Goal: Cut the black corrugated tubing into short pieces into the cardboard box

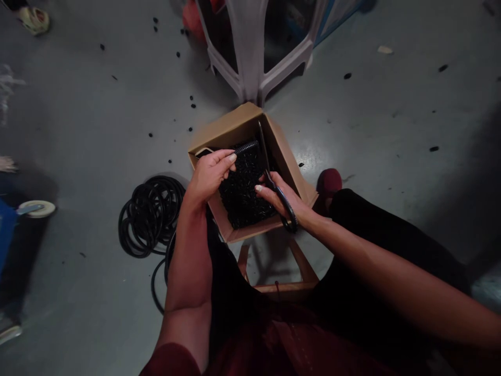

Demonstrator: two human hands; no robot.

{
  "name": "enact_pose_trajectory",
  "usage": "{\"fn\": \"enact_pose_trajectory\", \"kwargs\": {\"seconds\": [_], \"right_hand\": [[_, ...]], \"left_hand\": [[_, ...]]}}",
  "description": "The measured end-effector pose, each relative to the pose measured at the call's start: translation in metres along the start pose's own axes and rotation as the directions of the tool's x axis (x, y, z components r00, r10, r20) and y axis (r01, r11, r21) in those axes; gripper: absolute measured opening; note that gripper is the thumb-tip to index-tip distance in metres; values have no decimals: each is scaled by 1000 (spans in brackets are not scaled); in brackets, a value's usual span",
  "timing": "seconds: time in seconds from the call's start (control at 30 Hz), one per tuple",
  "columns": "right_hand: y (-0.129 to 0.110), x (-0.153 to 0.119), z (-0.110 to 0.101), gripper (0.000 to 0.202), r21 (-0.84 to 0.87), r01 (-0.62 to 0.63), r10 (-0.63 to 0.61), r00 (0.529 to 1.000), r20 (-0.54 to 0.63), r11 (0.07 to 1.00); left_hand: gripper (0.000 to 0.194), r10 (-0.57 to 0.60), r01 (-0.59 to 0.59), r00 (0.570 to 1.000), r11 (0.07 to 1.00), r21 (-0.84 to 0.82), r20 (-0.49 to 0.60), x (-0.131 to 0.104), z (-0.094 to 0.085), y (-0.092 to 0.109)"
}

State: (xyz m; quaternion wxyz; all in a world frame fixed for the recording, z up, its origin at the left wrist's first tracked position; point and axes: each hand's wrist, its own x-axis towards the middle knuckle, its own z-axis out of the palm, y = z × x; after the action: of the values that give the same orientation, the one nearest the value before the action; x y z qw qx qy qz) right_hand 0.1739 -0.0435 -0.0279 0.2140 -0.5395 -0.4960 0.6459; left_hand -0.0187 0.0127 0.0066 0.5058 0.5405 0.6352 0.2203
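Observation:
My left hand [214, 169] pinches a black ribbed tube [247, 147] near its end, which points right above an open cardboard box [229, 127]. My right hand [279, 194] grips a pair of scissors [270, 180], its dark handles against the palm and its blades pointing away from me. The blades rise just to the right of the tube's free end; whether they touch it I cannot tell. Below both hands, many small black pieces [245, 196] fill the box.
A coil of black tubing [151, 216] lies on the floor left of the box. A pale plastic stool [248, 52] stands right behind the box. Small black bits [347, 76] are scattered over the floor. A caster wheel [37, 209] is at the left edge.

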Motion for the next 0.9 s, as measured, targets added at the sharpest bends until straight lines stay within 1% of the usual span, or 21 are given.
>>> {"fn": "enact_pose_trajectory", "kwargs": {"seconds": [0.13, 0.33, 0.57, 0.7, 0.9], "right_hand": [[-4, -2, 0, 41, -28, 6, -6, 1000, 4, 1000], [-3, -2, -1, 42, -13, 24, -24, 1000, 13, 1000], [-8, -3, -2, 43, -35, 22, -20, 999, 38, 999], [-9, -4, -2, 42, -37, 20, -19, 999, 33, 999], [-9, -4, -3, 41, -41, 12, -11, 999, 32, 999]], "left_hand": [[28, 11, -9, 1000, 998, -58, 20, 2, 2, -2], [26, 23, -20, 999, 994, -106, 28, 2, 4, -3], [27, 21, -17, 999, 995, -99, 49, 2, 5, -3], [29, 23, -17, 998, 995, -95, 59, 1, 6, -3], [25, 34, -27, 997, 994, -107, 64, 0, 6, -3]]}}
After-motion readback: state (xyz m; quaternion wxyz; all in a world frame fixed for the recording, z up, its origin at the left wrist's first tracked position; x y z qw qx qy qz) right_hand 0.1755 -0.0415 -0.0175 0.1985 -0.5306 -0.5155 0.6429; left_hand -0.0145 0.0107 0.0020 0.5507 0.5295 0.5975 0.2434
